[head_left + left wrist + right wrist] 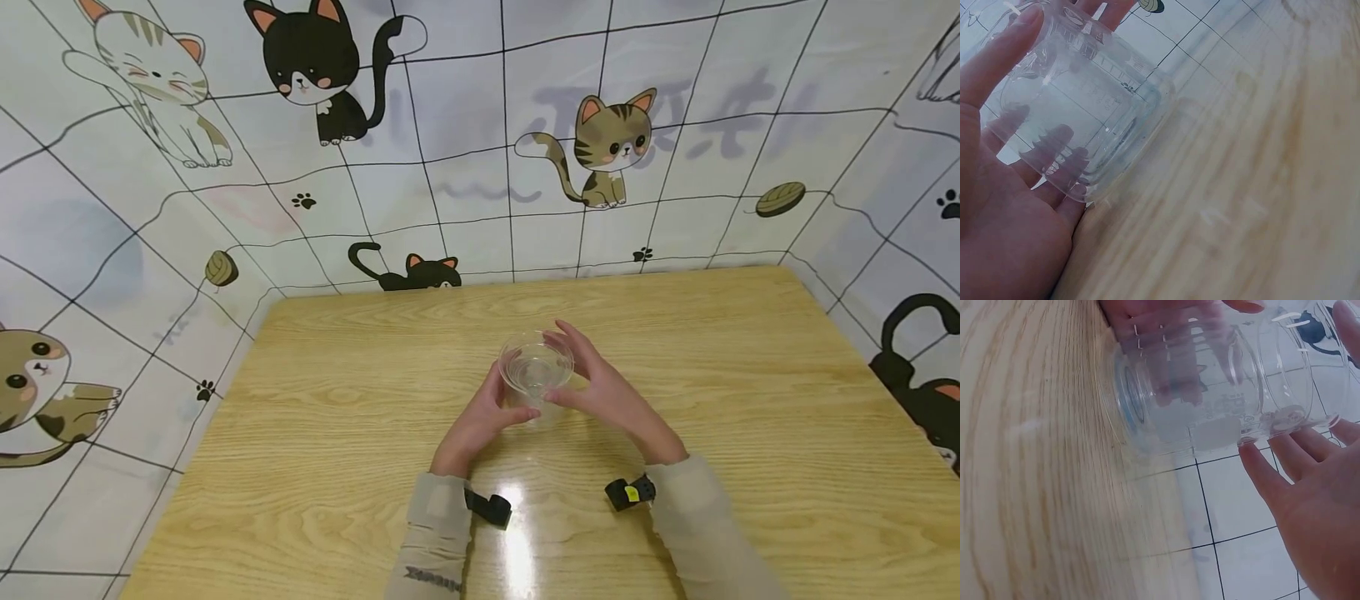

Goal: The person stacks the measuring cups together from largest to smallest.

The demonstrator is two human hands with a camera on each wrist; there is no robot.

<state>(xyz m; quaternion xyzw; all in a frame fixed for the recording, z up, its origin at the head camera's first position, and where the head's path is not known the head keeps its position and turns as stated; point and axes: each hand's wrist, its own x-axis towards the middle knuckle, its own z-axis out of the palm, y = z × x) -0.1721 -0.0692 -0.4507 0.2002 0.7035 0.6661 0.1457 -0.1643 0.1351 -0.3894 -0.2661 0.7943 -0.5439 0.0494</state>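
Observation:
A clear, see-through jar [536, 371] with a wide round rim stands near the middle of the wooden table. My left hand [486, 423] holds it from the left, thumb on the near side and fingers round the wall. From the right, my right hand [609, 398] grips it the same way, its thumb close to the rim. In the left wrist view, faint scale marks show on the jar [1100, 115], and its base is at the tabletop. Ridges ring the upper part of the jar [1210, 394] in the right wrist view. No contents can be made out.
The light wooden table [337, 400] spreads out around both hands. White cloth walls [465, 108] with black grid lines and cartoon cats rise behind it and on both sides. Black wrist straps [491, 508] sit at both beige cuffs.

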